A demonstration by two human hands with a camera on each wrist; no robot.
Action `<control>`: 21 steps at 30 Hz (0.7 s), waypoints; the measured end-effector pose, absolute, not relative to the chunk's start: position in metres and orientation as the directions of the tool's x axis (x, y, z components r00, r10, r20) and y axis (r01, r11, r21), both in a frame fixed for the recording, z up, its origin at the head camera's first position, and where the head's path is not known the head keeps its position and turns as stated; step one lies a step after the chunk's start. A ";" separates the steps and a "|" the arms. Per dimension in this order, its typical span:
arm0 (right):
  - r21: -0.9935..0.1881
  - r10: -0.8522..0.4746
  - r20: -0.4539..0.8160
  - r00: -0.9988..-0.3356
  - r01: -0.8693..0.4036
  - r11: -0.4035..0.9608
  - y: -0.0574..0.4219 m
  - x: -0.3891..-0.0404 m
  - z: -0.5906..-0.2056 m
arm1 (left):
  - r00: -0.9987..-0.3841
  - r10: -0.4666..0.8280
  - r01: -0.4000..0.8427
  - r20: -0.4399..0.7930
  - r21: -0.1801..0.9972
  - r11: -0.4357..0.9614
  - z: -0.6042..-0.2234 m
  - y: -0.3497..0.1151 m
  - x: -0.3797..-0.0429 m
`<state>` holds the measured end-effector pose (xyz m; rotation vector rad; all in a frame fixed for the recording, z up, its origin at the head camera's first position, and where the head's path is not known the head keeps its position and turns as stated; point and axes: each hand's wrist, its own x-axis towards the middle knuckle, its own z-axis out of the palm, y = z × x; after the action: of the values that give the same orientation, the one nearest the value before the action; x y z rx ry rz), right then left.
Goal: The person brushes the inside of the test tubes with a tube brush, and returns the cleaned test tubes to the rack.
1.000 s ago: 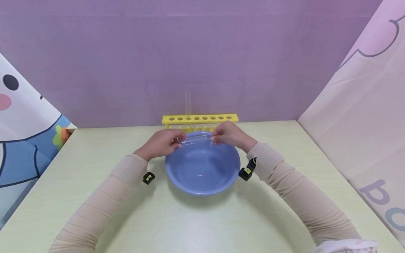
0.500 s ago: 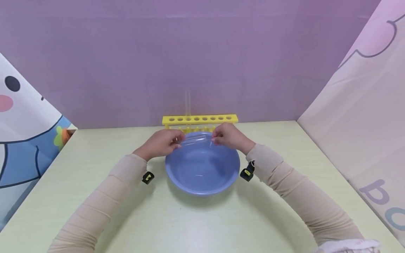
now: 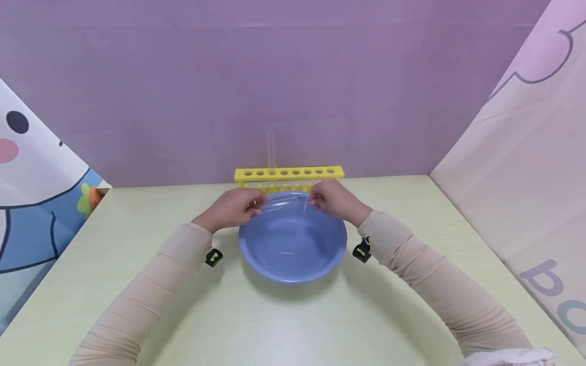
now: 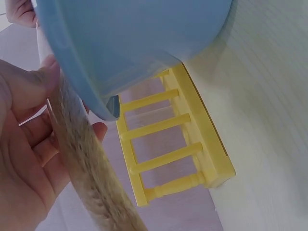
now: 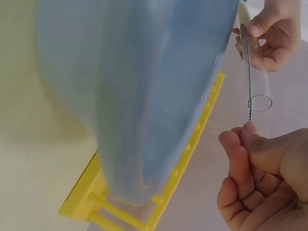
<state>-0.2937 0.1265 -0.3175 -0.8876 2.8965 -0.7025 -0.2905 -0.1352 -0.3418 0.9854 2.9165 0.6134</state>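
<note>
My left hand [image 3: 231, 208] grips a clear glass test tube [image 3: 281, 204], held nearly level over the far part of a blue basin [image 3: 293, 249]. Inside the tube, the brown bristles of a test tube brush [image 4: 91, 149] fill the end by my left hand. The twisted wire handle [image 5: 250, 86] of this brush comes out of the tube's open mouth. Thumb and fingertips of my right hand [image 3: 338, 200] pinch the end of that wire, just clear of the rim in the right wrist view.
Behind the basin stands a yellow test tube rack [image 3: 316, 173] with a row of holes. Another clear test tube [image 3: 272, 150] stands upright in it. A purple cloth [image 3: 293, 91] hangs behind the pale table [image 3: 293, 325].
My right hand has shifted slightly right, away from the tube's mouth, still pinching the wire. The left hand and tube have stayed nearly in place.
</note>
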 end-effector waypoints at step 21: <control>-0.152 -0.566 0.204 -0.798 -0.597 0.787 0.140 -0.292 -0.325 | -0.793 0.593 0.599 0.142 0.362 0.714 -0.342 -0.140 -0.292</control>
<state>-0.2918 0.1398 -0.3248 -1.0185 3.1089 -0.3456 -0.2919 -0.1399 -0.3419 1.0163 2.9225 0.6258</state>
